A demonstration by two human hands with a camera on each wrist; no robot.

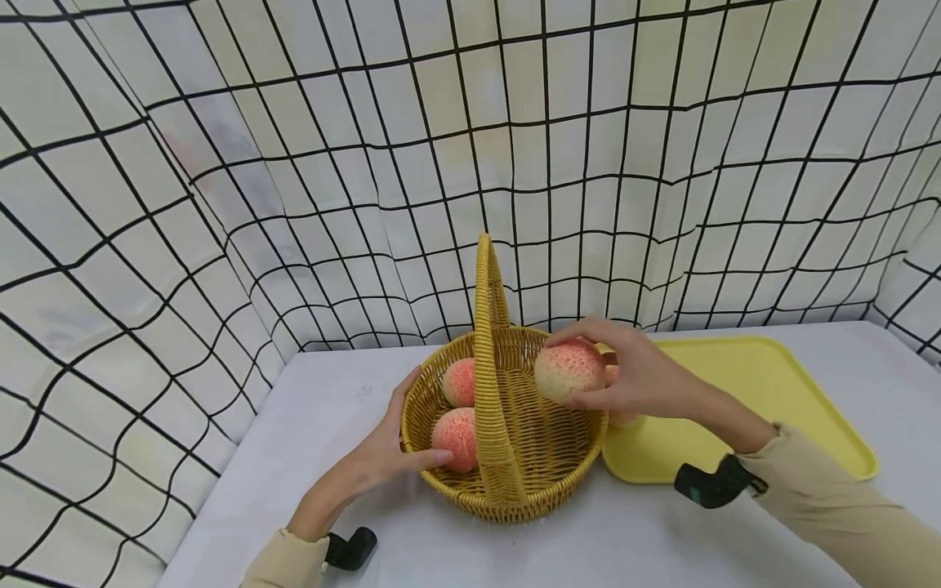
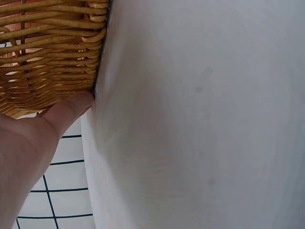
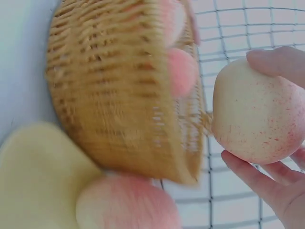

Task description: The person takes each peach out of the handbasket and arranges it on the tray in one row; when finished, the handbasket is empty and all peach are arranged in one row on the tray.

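Note:
A yellow wicker basket point(image 1: 544, 441) with a tall arched handle point(image 1: 487, 351) stands mid-table. Inside its left half lie two pink peaches, a back peach point(image 1: 459, 382) and a front peach point(image 1: 456, 437). My left hand point(image 1: 371, 449) grips the basket's left side, thumb over the rim; in the left wrist view a finger point(image 2: 71, 109) lies along the outer weave, close to the table. Over the basket's right rim, my right hand point(image 1: 635, 371) holds a pink and cream peach point(image 1: 569, 369) between thumb and fingers. The right wrist view shows this held peach point(image 3: 257, 114) above rim level.
Right of the basket lies a yellow tray point(image 1: 742, 408), its left edge close by the basket. Another peach point(image 3: 128, 202) is on the tray's left end, mostly behind my right hand in the head view. A black wire grid point(image 1: 588, 204) with white backing encloses the white table point(image 1: 316, 416).

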